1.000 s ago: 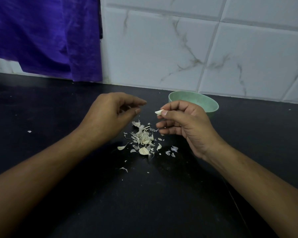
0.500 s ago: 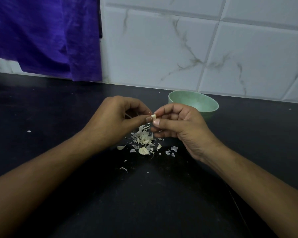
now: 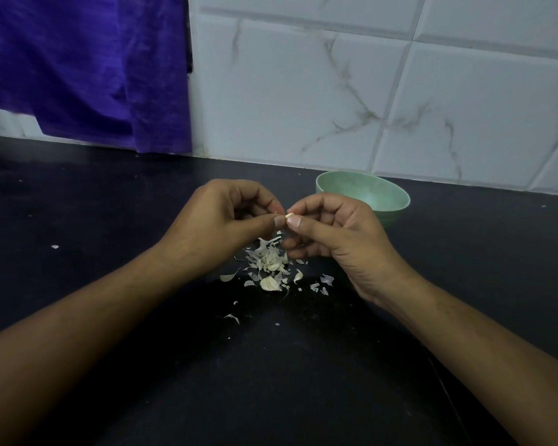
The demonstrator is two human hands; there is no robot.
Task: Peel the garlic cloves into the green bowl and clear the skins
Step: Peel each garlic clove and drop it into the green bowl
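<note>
A small pale garlic clove (image 3: 289,216) is pinched between the thumb and fingers of my right hand (image 3: 339,239). My left hand (image 3: 219,226) meets it from the left, its thumb and fingertips pinching at the clove's end. Both hands hover just above a heap of white garlic skins (image 3: 269,260) on the black counter. One whole clove (image 3: 269,283) lies at the heap's near edge. The green bowl (image 3: 384,191) stands behind my right hand, partly hidden by it; its inside shows no cloves from here.
The black counter (image 3: 110,220) runs back to a white marble-tiled wall (image 3: 335,91). A purple cloth (image 3: 84,66) hangs at the upper left. Stray skin flakes (image 3: 232,317) lie scattered toward me and one at the left (image 3: 55,246).
My hands were apart a second ago, the right one holding the clove alone. The left hand has since closed in and now pinches the clove's end.
</note>
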